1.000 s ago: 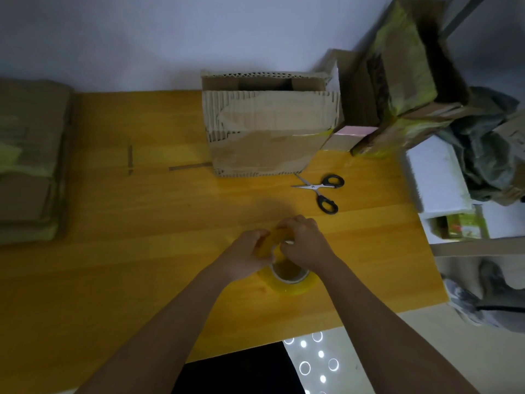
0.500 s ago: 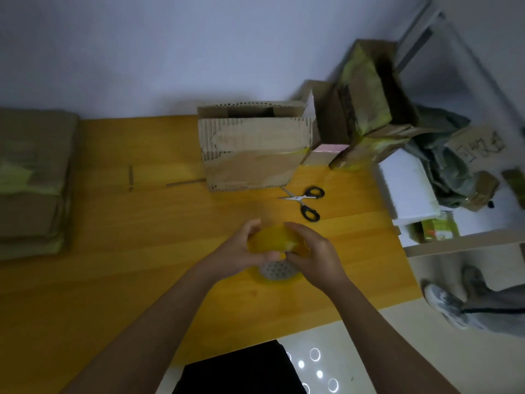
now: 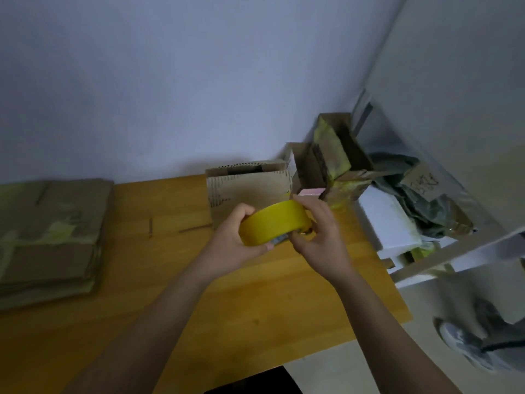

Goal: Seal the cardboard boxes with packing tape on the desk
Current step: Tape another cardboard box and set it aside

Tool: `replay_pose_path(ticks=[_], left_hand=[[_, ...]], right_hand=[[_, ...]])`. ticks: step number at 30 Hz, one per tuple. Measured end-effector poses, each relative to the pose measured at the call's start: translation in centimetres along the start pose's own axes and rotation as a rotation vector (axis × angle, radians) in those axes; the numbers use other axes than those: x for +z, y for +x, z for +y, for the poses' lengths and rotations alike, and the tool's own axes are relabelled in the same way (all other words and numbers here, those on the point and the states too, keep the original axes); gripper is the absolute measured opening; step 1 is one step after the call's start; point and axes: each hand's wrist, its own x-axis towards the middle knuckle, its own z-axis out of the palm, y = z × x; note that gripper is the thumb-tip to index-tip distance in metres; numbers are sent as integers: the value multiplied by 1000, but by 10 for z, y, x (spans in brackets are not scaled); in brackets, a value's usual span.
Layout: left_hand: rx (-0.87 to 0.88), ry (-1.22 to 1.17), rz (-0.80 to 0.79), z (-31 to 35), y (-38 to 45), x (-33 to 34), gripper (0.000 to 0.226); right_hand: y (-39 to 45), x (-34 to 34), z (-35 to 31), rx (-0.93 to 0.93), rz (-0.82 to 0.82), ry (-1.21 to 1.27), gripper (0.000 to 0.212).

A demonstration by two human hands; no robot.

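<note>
Lifted off the desk [image 3: 176, 280], my tape roll [image 3: 274, 223] now hides the scissors; left hand [image 3: 237, 237] and right hand [image 3: 321, 237] both grip it before the box [image 3: 247, 184].

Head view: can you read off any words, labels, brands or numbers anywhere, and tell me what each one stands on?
Cardboard scrap on the pile to the right of the desk: dark handwritten marks, too blurred to read.
Yellow tape roll held in both hands: no print visible on its outer face.
Open cardboard box behind the roll: no legible text.
Flattened cardboard stack on the left: no legible text.
Nothing in this view can be quoted.
</note>
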Motion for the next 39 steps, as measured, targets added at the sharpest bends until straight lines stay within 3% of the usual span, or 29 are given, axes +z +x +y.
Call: replay_pose_path(ticks=[5,10,15,21,26,30,32,36,39], left_hand=[[21,44,-21,37,11,-18,54],[-12,-33,-169,77,22,-39,56],[-18,-55,-168,97,32,-43,54],[-28,-54,56,113,42,-30,32],[-58,47,180,113,52,-26,21],[-71,245,582,98,57,-20,33],[-68,259,711,94,52,-15,21],[-24,176,617,92,43,-11,26],[28,185,662,91,42,-14,34]], right_hand=[[27,-27,-17,-91,-110,-59,59],[51,-48,-25,-93,-146,116,55],[72,-61,-26,-100,-209,207,59],[96,-68,-25,-141,-195,211,58],[111,-65,-23,-112,-363,245,44],[115,-55,-18,-111,-357,249,42],[115,-48,-17,-115,-311,203,45],[116,-34,-23,-104,-209,204,50],[121,-24,-26,-105,-222,170,48]])
